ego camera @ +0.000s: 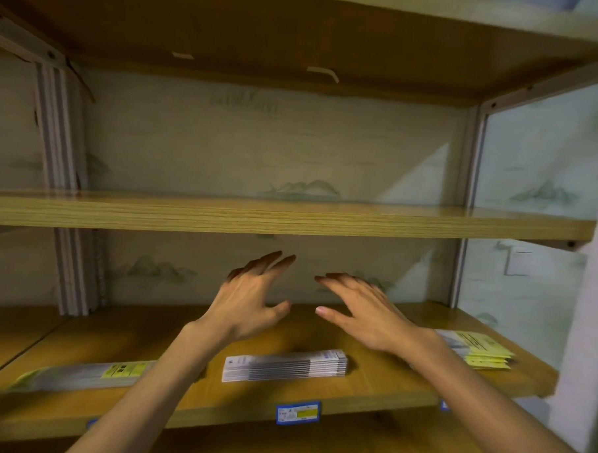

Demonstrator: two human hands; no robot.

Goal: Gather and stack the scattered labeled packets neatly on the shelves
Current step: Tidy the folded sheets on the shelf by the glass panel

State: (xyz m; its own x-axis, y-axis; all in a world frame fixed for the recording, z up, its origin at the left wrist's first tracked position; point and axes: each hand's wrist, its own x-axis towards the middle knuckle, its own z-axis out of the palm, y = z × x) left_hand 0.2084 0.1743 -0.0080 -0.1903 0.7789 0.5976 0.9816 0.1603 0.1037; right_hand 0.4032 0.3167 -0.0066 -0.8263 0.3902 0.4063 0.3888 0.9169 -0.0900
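With both our left hand and right hand spread and holding nothing, we judge ourselves between stacks; next, grasp the white packet stack just below them.

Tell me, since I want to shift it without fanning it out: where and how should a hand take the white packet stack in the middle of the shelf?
Probably grip the white packet stack across its narrow width at mid-length, coming from above and in front. It lies flat, long and thin, so the middle balances it.
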